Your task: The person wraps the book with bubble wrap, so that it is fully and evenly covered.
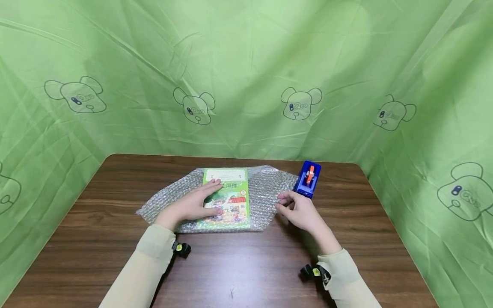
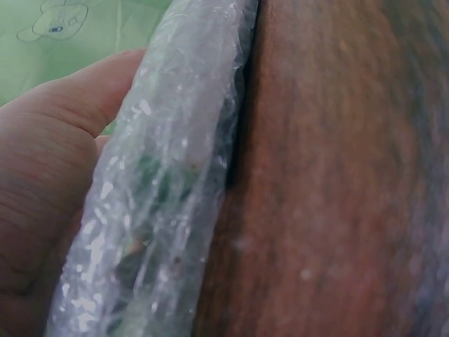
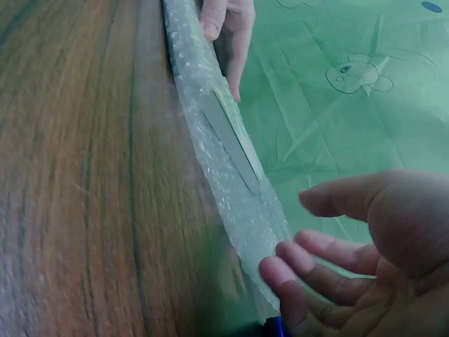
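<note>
Book point(image 1: 236, 205) lies under widespread left grip point(image 1: 191, 204), left of loosely parted right grip point(image 1: 302, 212).

The brown wood-grain counter point(image 1: 239, 269) has rounded far corners. Bubble wrap point(image 1: 265, 199) spreads from left to right across its far half; a blue dispenser point(image 1: 307, 188) lies near the wrap's right end.

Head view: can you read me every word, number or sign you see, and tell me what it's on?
"河传": big title characters on the green book; the title's start is partly covered.
Small print at the top of the book's cover: too small to read.
Lettering on the cartoon animal heads on the green curtain: too small and blurred to read surely.
Blue box: no readable words.
</note>
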A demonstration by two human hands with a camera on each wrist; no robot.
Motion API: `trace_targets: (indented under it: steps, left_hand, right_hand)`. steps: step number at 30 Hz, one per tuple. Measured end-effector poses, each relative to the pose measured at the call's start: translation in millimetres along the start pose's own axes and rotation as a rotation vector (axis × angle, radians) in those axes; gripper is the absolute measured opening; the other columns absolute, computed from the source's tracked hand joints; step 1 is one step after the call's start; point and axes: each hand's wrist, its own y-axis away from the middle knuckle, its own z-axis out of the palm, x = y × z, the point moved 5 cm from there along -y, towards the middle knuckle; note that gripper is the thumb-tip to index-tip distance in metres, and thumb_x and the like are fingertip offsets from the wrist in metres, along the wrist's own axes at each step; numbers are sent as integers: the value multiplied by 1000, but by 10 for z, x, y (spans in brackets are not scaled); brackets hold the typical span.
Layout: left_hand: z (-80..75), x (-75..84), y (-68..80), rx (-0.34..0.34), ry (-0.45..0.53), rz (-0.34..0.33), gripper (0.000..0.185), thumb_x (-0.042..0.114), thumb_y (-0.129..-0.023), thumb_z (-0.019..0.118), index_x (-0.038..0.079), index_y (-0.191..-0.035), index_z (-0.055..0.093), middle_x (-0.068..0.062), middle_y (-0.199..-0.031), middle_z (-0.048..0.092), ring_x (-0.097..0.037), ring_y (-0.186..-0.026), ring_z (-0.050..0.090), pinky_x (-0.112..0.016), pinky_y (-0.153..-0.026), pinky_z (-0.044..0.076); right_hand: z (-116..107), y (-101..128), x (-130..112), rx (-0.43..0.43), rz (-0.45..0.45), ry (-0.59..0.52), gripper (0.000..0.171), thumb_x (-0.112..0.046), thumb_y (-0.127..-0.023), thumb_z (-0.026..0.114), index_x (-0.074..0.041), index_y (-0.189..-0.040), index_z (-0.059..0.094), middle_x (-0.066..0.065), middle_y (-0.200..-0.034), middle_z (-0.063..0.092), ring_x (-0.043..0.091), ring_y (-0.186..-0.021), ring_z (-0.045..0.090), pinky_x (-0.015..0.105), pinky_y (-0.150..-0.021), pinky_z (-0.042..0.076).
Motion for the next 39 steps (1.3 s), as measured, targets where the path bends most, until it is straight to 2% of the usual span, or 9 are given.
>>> trace_targets:
  steps: [3, 11, 18, 26, 32, 35, 39]
  left_hand:
    - [5, -2, -1, 1, 1, -1, 102, 65, -94, 77, 16, -173, 35, -8, -181, 21, -34, -167, 18, -64, -131, 17]
    - [11, -4, -11, 1, 2, -7, 101, 62, -95, 79, 16, -173, 34, -8, -181, 22, -34, -167, 19, -63, -132, 15]
    - [0, -4, -9, 4, 8, -2, 100, 60, -95, 79, 15, -173, 35, -8, -181, 22, -34, -167, 19, -63, -132, 15]
    - [-7, -6, -7, 1, 20, -6, 99, 57, -96, 81, 15, -173, 35, -8, -181, 22, -35, -167, 19, -64, -132, 16]
    - [-9, -10, -13, 2, 17, -5, 100, 56, -95, 82, 14, -173, 35, -9, -181, 22, -34, -167, 18, -63, -132, 17]
    - [-8, -9, -7, 2, 21, -7, 100, 57, -95, 82, 15, -173, 35, -8, -181, 22, -35, -167, 19, -64, -131, 17]
    - [-9, -7, 3, 1, 25, -8, 100, 56, -95, 82, 15, -173, 35, -8, -181, 22, -35, -167, 19, -64, -131, 18]
  right_hand:
    - [-16, 13, 57, -28, 57, 15, 31, -21, -101, 79, -1, -125, 75, 8, -107, 78, 15, -79, 69, 29, -69, 58]
    - [-69, 49, 79, -105, 87, 81, 41, -29, -102, 79, -1, -131, 74, 10, -117, 79, 21, -100, 72, 42, -91, 59]
    - [-58, 48, 34, -145, 101, 47, 52, -29, -102, 79, 4, -140, 68, 17, -127, 75, 23, -98, 72, 37, -84, 60]
    - [-66, 72, -41, -133, 113, 92, 56, -31, -100, 82, 5, -139, 69, 17, -122, 76, 22, -97, 72, 44, -86, 61]
    - [-45, 72, -48, -172, 116, 68, 64, -30, -96, 85, 6, -145, 65, 20, -121, 76, 20, -91, 74, 38, -76, 61]
    - [-29, 63, -26, -174, 136, 7, 67, -26, -94, 88, 7, -147, 62, 19, -117, 77, 24, -96, 76, 35, -73, 62]
    - [-12, 49, -14, -141, 157, -50, 69, -21, -92, 91, 7, -148, 62, 23, -128, 75, 35, -111, 75, 40, -84, 65]
